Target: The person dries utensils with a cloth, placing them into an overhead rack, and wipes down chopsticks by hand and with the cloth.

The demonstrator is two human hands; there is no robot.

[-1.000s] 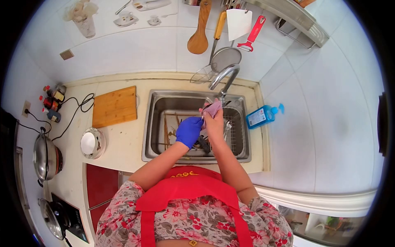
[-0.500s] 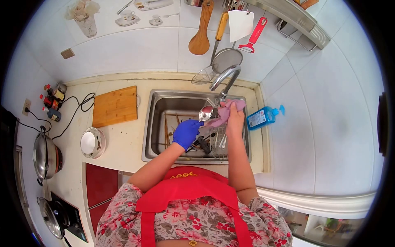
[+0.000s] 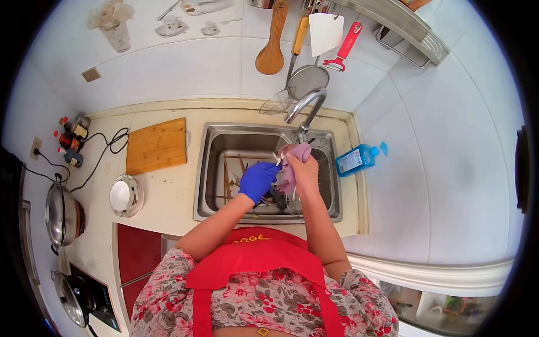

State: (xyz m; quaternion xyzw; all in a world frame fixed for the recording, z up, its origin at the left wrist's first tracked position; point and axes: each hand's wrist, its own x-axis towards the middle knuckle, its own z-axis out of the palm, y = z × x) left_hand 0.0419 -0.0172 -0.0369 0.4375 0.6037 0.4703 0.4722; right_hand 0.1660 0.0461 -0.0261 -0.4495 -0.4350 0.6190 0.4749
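Over the steel sink [image 3: 205,163], my left hand [image 3: 257,181], in a blue glove, grips the handle of a metal spoon [image 3: 282,151]. My bare right hand [image 3: 305,173] is closed on a pink cloth [image 3: 289,175], which touches the spoon and partly hides its bowl. Below my hands, several chopsticks [image 3: 226,177] and other utensils lie in the basin. A wire rack [image 3: 324,188] stands at the basin's right side, partly behind my right hand.
The faucet [image 3: 307,106] arches behind my hands. A blue soap bottle [image 3: 356,160] stands right of the sink. To the left are a cutting board [image 3: 156,146], a stack of bowls [image 3: 126,195] and a pot [image 3: 62,212]. A strainer [image 3: 307,82] and other tools hang on the wall.
The cloth in my right hand moved right, away from the spoon, then came back left against it. My left hand keeps hold of the spoon and has shifted slightly.
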